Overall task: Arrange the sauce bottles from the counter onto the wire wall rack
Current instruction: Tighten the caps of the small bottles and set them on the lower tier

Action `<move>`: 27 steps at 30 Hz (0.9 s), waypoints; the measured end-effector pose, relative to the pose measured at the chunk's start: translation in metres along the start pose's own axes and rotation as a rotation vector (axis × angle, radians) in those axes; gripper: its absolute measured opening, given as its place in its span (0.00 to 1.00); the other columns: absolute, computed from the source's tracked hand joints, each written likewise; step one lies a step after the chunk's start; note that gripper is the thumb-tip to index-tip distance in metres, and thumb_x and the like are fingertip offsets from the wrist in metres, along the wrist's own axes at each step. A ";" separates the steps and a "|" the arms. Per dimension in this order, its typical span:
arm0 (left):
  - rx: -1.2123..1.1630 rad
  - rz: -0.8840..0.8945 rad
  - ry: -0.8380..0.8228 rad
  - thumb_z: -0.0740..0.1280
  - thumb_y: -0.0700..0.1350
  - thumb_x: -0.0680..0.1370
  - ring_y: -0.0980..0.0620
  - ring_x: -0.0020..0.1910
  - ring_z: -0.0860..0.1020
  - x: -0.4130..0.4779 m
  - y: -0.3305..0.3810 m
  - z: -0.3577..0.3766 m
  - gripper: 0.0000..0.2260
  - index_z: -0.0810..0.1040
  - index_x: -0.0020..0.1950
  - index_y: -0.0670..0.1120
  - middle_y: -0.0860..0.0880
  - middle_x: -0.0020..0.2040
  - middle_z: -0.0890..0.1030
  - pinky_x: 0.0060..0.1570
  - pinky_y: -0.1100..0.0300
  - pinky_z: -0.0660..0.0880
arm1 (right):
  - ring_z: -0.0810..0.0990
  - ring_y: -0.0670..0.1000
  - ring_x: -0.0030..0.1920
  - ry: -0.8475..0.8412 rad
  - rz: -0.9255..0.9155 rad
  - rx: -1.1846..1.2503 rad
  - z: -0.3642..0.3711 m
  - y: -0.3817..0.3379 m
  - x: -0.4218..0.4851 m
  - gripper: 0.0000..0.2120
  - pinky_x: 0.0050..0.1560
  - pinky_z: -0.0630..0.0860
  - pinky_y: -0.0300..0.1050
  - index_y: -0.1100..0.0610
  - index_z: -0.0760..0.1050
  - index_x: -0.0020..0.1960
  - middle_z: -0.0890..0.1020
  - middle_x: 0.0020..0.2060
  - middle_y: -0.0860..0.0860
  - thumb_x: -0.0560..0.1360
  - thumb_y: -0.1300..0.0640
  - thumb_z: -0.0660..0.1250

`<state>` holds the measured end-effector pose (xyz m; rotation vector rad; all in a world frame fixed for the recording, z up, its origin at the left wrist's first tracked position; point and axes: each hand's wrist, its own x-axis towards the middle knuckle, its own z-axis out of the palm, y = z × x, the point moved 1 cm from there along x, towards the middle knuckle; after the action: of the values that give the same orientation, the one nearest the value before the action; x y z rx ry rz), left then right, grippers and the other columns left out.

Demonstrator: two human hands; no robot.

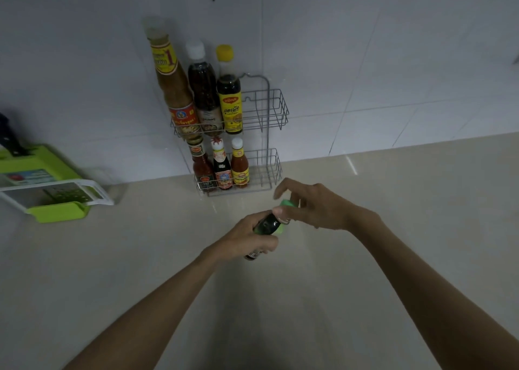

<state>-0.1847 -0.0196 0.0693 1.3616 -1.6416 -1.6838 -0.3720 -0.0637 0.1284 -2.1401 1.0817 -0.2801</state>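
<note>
The wire rack [276,108] hangs on the tiled wall above frame centre. Its upper basket holds three tall bottles [202,88] at its left end, its lower basket three small bottles [222,167]; the right part of each is bare. Below, over the beige counter [393,201], the left hand [247,237] wraps a dark bottle [268,225], tilted. The right hand [311,206] pinches its green cap [289,203], other fingers spread. A green grater [53,192] sits at left.

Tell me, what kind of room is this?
Most likely a home kitchen. Sauce bottles fill a wire wall rack on a tiled wall, and a green vegetable slicer sits on the counter.
</note>
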 end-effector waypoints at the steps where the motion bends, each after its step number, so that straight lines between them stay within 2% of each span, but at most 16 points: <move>1: -0.043 -0.003 -0.039 0.69 0.40 0.66 0.52 0.35 0.76 -0.001 0.002 -0.001 0.13 0.79 0.47 0.54 0.49 0.36 0.77 0.38 0.58 0.74 | 0.75 0.44 0.29 0.012 -0.050 0.049 -0.002 -0.003 -0.001 0.13 0.32 0.75 0.39 0.50 0.72 0.54 0.80 0.36 0.52 0.76 0.43 0.64; 4: -0.235 -0.054 -0.178 0.68 0.42 0.60 0.49 0.30 0.74 -0.005 0.004 -0.001 0.14 0.77 0.45 0.43 0.46 0.32 0.76 0.34 0.60 0.72 | 0.79 0.48 0.38 -0.049 -0.121 0.212 -0.006 -0.007 -0.001 0.07 0.41 0.82 0.45 0.55 0.75 0.54 0.81 0.42 0.53 0.78 0.54 0.67; 6: -0.389 -0.095 -0.270 0.66 0.41 0.59 0.50 0.27 0.73 -0.007 0.004 0.000 0.16 0.75 0.46 0.40 0.45 0.30 0.76 0.30 0.61 0.71 | 0.80 0.52 0.46 -0.102 -0.168 0.283 -0.009 -0.009 0.000 0.09 0.49 0.80 0.45 0.57 0.75 0.57 0.81 0.48 0.54 0.77 0.58 0.68; 9: -0.458 -0.099 -0.275 0.65 0.40 0.59 0.50 0.26 0.72 -0.006 0.003 -0.001 0.16 0.74 0.45 0.40 0.44 0.30 0.76 0.29 0.61 0.71 | 0.81 0.49 0.51 -0.094 -0.182 0.294 -0.015 -0.011 0.001 0.13 0.54 0.77 0.41 0.58 0.76 0.57 0.82 0.50 0.52 0.74 0.61 0.71; 12: -0.311 -0.076 -0.135 0.67 0.42 0.59 0.48 0.28 0.72 -0.005 0.003 -0.001 0.16 0.75 0.45 0.40 0.44 0.32 0.76 0.32 0.60 0.71 | 0.83 0.46 0.45 -0.049 -0.100 0.130 -0.012 -0.010 0.005 0.14 0.50 0.80 0.43 0.53 0.77 0.56 0.84 0.45 0.48 0.71 0.54 0.74; 14: -0.198 -0.055 -0.028 0.68 0.42 0.59 0.48 0.30 0.73 -0.005 0.002 -0.001 0.14 0.75 0.43 0.42 0.46 0.32 0.76 0.36 0.56 0.71 | 0.84 0.46 0.38 -0.039 -0.036 0.123 -0.009 -0.009 0.006 0.14 0.44 0.82 0.44 0.55 0.76 0.53 0.84 0.40 0.49 0.71 0.51 0.73; 16: -0.138 -0.048 -0.002 0.68 0.41 0.60 0.48 0.32 0.73 -0.006 0.002 0.000 0.11 0.76 0.42 0.44 0.46 0.33 0.76 0.39 0.54 0.71 | 0.81 0.46 0.34 -0.046 -0.033 0.086 -0.008 -0.010 0.005 0.14 0.39 0.79 0.43 0.56 0.75 0.52 0.82 0.36 0.47 0.73 0.49 0.72; 18: -0.061 -0.042 0.050 0.68 0.39 0.62 0.50 0.32 0.74 -0.007 0.005 0.001 0.12 0.79 0.44 0.47 0.47 0.33 0.76 0.36 0.55 0.71 | 0.76 0.44 0.30 -0.040 -0.077 -0.095 -0.008 -0.013 0.006 0.14 0.35 0.74 0.40 0.55 0.74 0.48 0.78 0.31 0.45 0.74 0.45 0.69; 20: 0.026 -0.029 0.167 0.70 0.40 0.63 0.53 0.28 0.72 -0.006 0.011 0.002 0.14 0.79 0.47 0.50 0.50 0.32 0.75 0.29 0.59 0.69 | 0.72 0.44 0.25 0.090 -0.068 -0.294 -0.004 -0.017 0.008 0.21 0.31 0.71 0.43 0.55 0.70 0.40 0.73 0.26 0.46 0.76 0.38 0.58; 21: 0.066 -0.007 0.215 0.70 0.40 0.63 0.54 0.27 0.71 -0.004 0.014 0.003 0.14 0.79 0.49 0.47 0.50 0.31 0.75 0.28 0.60 0.67 | 0.70 0.46 0.24 0.164 -0.024 -0.388 0.000 -0.018 0.009 0.26 0.32 0.69 0.45 0.56 0.68 0.36 0.71 0.24 0.47 0.77 0.34 0.50; 23: 0.159 0.040 0.258 0.72 0.41 0.64 0.54 0.28 0.70 -0.001 0.019 0.004 0.14 0.77 0.49 0.43 0.50 0.33 0.74 0.30 0.59 0.66 | 0.70 0.50 0.27 0.219 0.084 -0.528 0.004 -0.020 0.011 0.32 0.33 0.67 0.45 0.56 0.66 0.32 0.70 0.25 0.50 0.75 0.33 0.40; 25: 0.180 0.039 0.272 0.72 0.43 0.65 0.53 0.30 0.70 -0.001 0.020 0.002 0.15 0.76 0.49 0.43 0.49 0.34 0.74 0.31 0.58 0.66 | 0.74 0.53 0.31 0.161 0.133 -0.435 -0.004 -0.024 0.008 0.32 0.35 0.69 0.46 0.55 0.68 0.35 0.73 0.28 0.52 0.74 0.31 0.39; 27: 0.155 0.019 0.294 0.72 0.43 0.64 0.53 0.29 0.70 -0.001 0.018 -0.002 0.15 0.76 0.49 0.43 0.49 0.33 0.74 0.30 0.57 0.67 | 0.77 0.51 0.35 0.070 0.125 -0.090 -0.014 -0.023 0.005 0.25 0.37 0.72 0.45 0.52 0.70 0.50 0.78 0.35 0.52 0.76 0.32 0.47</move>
<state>-0.1883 -0.0239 0.0865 1.5756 -1.6315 -1.2937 -0.3613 -0.0656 0.1530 -2.1444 1.2847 -0.2539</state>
